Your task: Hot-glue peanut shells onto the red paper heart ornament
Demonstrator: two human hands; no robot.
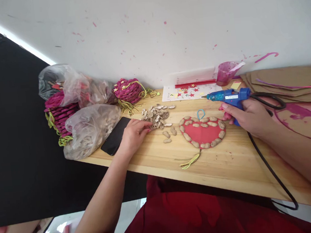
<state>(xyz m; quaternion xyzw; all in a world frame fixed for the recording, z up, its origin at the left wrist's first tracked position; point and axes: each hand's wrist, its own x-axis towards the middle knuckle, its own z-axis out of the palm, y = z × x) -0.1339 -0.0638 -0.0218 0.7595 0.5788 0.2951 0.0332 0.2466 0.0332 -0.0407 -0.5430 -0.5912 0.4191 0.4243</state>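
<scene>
My right hand [250,116] is wrapped round a blue hot glue gun [229,96], its nozzle pointing left above the table. Below the nozzle lies a red heart [203,132] edged with peanut shells, a second row running across its upper part. It has a blue loop [200,114] at the top and a yellow-green tassel [190,161] at its tip. My left hand [135,135] rests at the edge of a pile of peanut shells [157,115], fingers drawn together; whatever they pinch is hidden. Several loose peanut shells [166,134] lie between that hand and the heart.
A phone [116,136] and plastic bags [90,128] lie at the left by magenta woven pieces [127,91]. Behind the heart are a paper with stars [169,93] and a pink cup [225,74]. Cardboard pieces [278,79] are stacked right. The gun's cord [270,167] drops over the front edge.
</scene>
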